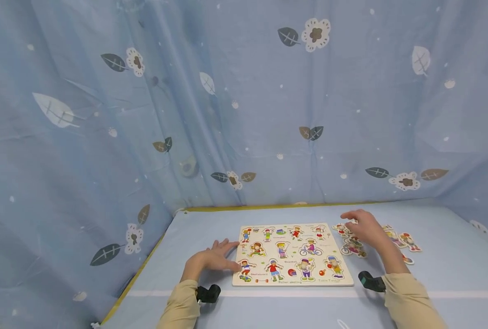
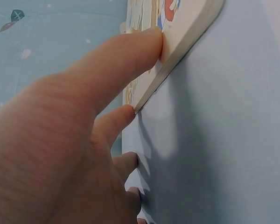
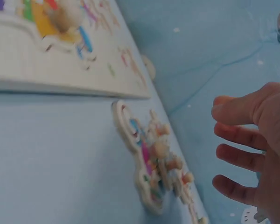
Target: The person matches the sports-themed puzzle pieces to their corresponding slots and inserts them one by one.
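A white wooden puzzle board (image 1: 344, 279) with printed sports children lies flat on the table. My left hand (image 1: 213, 259) is at its left side, fingers spread; in the left wrist view the thumb (image 2: 140, 49) presses on the board's edge and the index fingertip touches its corner. To the right of the board my right hand (image 1: 366, 230) hovers over loose puzzle pieces (image 1: 352, 249), partly covering them. In the right wrist view its fingers are loosely bent with nothing between them, apart from a knobbed puzzle piece (image 3: 147, 168) on the table.
More loose pieces (image 1: 410, 242) lie spread right of the right hand, some overlapping. The table (image 1: 293, 306) has a light blue cloth with a white stripe and a yellowish edge. A blue patterned curtain (image 1: 268, 114) hangs behind and on the left.
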Demonstrator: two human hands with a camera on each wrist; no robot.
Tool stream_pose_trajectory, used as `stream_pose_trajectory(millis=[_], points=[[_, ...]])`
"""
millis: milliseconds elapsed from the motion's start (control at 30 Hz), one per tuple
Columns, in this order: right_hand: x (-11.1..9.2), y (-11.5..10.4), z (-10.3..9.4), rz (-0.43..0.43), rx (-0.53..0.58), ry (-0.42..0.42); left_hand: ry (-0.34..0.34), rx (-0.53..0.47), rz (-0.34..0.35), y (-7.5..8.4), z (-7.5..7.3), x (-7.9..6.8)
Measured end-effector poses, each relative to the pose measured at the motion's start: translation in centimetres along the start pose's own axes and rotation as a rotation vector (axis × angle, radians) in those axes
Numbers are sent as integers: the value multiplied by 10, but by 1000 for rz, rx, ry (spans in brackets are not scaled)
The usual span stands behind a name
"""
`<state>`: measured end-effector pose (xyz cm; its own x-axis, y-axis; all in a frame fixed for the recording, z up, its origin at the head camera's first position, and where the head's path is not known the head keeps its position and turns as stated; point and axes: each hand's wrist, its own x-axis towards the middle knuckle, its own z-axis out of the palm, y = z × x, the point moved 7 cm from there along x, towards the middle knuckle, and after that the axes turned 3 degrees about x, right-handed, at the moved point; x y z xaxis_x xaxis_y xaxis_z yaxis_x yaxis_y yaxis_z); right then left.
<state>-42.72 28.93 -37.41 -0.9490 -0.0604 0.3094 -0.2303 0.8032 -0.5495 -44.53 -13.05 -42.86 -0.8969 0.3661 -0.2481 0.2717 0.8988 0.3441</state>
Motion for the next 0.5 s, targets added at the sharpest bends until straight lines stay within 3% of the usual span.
stream_pose_trajectory(millis=[233,500], points=[[-1,24,9,107,-80,-47,10,5,-14,-3,-2,-1],[-5,39,9,150,-99,-92,14,-9,-8,-2,0,2]])
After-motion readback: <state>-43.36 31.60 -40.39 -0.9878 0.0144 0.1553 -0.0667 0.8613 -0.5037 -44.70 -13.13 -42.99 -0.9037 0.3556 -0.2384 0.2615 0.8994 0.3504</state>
